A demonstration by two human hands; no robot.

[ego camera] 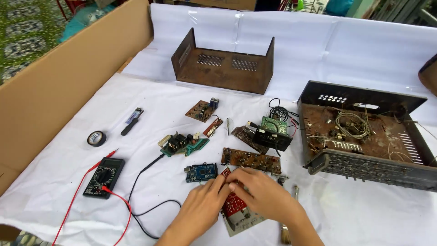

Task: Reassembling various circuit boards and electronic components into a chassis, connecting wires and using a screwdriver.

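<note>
1. Red circuit board point(234, 205) lies at lower centre on the white sheet point(355, 214); left hand point(202, 209) and right hand point(261, 193) pinch its upper edge.
2. Open sheet lies lower right.
3. Blue board point(200, 172) and brown board point(251, 160) crowd just above.

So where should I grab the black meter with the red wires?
Probably take the black meter by its two long side edges, coming straight down from above. It lies flat, face up, and its red wires leave from the near end, so the sides look free.
</note>
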